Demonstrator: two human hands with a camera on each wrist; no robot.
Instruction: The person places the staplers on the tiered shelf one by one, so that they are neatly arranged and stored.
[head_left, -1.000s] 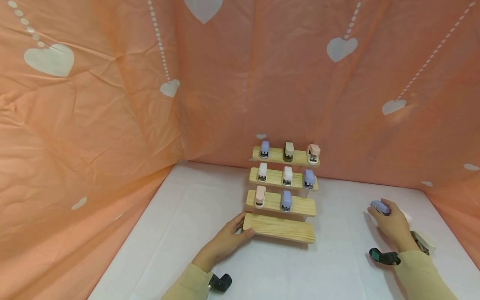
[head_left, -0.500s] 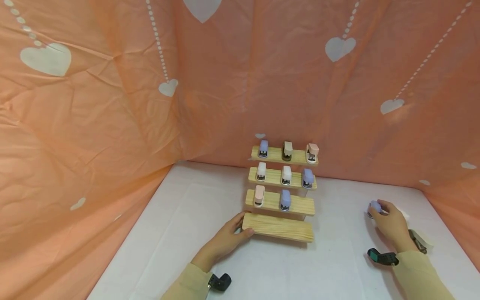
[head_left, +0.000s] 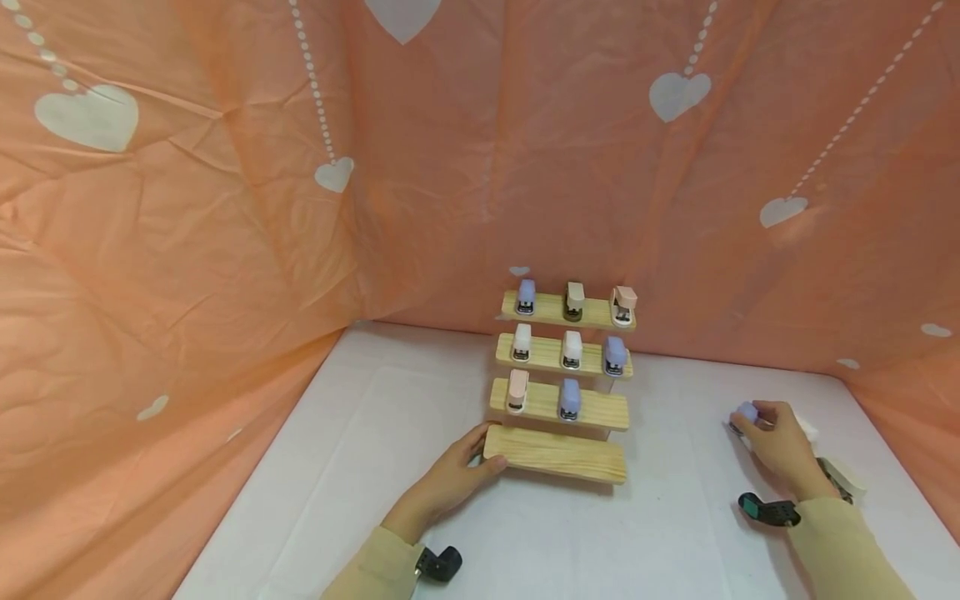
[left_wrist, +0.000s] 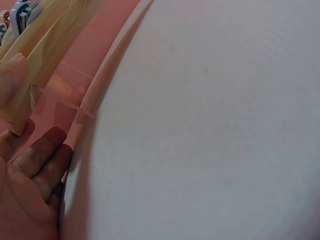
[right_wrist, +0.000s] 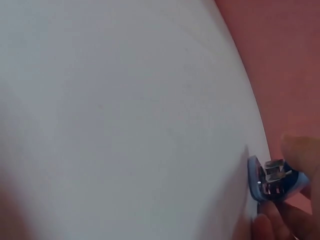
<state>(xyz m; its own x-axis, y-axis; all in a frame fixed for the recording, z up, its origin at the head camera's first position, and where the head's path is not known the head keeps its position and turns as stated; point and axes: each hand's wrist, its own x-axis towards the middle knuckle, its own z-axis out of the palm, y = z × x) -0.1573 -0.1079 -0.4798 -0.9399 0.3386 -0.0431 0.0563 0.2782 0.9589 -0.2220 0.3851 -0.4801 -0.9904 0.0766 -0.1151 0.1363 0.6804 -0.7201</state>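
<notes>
A tiered wooden stand (head_left: 555,454) rises in steps on the table. My left hand (head_left: 453,479) holds the left end of its lowest shelf; in the left wrist view, the thumb (left_wrist: 11,80) lies on the board and the other fingers reach below it. At the right, my right hand (head_left: 783,450) pinches a small purple-blue stapler (head_left: 747,410) between thumb and fingers. The right wrist view shows this stapler (right_wrist: 274,181) low over or on the white surface. Several mini staplers, such as a purple one (head_left: 570,398) and a pink one (head_left: 517,390), stand on the upper three shelves.
Beyond and beside my right hand lie a white stapler (head_left: 808,430), partly hidden, and a cream-and-dark one (head_left: 842,479). A white cloth (head_left: 675,533) covers the table. Orange fabric with white hearts (head_left: 435,167) hangs behind and at the sides.
The purple-blue stapler has turned in my right hand, so its front end now faces toward me and left. The left hand keeps its hold on the shelf.
</notes>
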